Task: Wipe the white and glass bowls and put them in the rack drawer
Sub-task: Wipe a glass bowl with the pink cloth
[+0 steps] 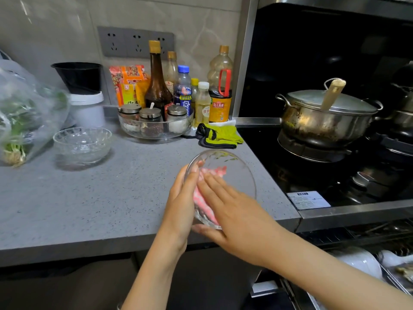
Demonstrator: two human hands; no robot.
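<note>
A clear glass bowl [232, 173] is held tilted above the grey counter's right front corner. My left hand [182, 202] grips its left rim and underside. My right hand [234, 213] lies inside the bowl with straight fingers, pressing a pink and white cloth [206, 193] against the glass. A second glass bowl [82, 144] stands upright on the counter at the left. At the bottom right the rack drawer [393, 285] is pulled out, with a white bowl [359, 262] lying in it.
Sauce bottles and a glass tray of spice jars [154, 121] line the back wall. A yellow-green glove [220, 136] lies by the stove edge. A bag of greens [24, 113] sits far left. A lidded steel pot [326, 117] stands on the black stove.
</note>
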